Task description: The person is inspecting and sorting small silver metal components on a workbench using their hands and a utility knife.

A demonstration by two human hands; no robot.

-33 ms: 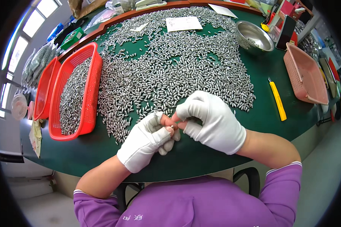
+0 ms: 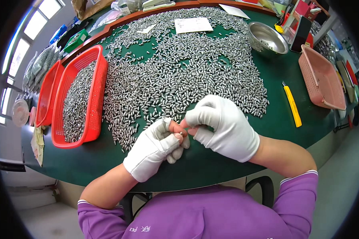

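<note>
White-gloved left hand (image 2: pixel 155 144) pinches one metal piece (image 2: pixel 182 133) | right hand (image 2: pixel 226 129) half-curled, hold unclear | one yellow cutter (image 2: pixel 292 105)

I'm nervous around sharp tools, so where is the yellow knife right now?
In the head view, the yellow knife lies on the green tabletop at the right, between the right hand and the pink basket.

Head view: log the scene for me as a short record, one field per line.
left hand: white-gloved, pinching a small silvery piece between bare thumb and finger tips
right hand: white-gloved, fingertips close to the left's; whether it holds anything is unclear
table: green, spread with many loose silvery pieces
left side: red basket filled with silvery pieces
right side: metal bowl, yellow-handled cutter, pink basket
</note>
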